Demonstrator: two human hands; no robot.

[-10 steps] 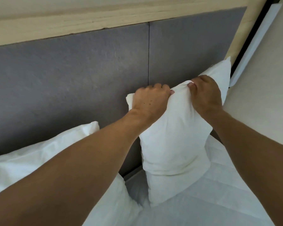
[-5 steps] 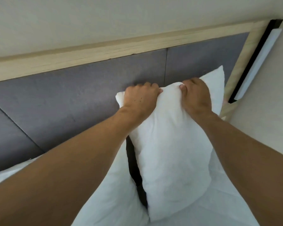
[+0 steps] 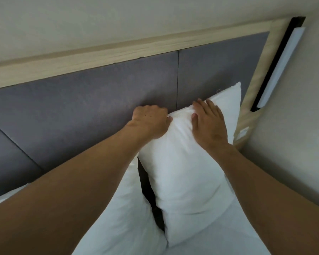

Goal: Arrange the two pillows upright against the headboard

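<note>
A white pillow (image 3: 188,177) stands upright against the grey padded headboard (image 3: 85,111), at its right end. My left hand (image 3: 151,120) grips the pillow's top left corner, fingers curled around the edge. My right hand (image 3: 210,124) lies flat on the top of the same pillow, fingers spread, pressing it toward the headboard. A second white pillow (image 3: 125,214) leans to the left of the first, mostly hidden under my left forearm. A dark gap separates the two.
A light wood frame (image 3: 118,52) borders the headboard on top and on the right. A white wall light strip (image 3: 282,67) sits on a dark mount beyond the right post. A beige wall (image 3: 293,144) is close on the right. White bedding (image 3: 238,236) lies below.
My right hand has let go of the pillow's top edge and now rests flat on it. The pillow has settled lower and closer to the headboard. The view tilted upward.
</note>
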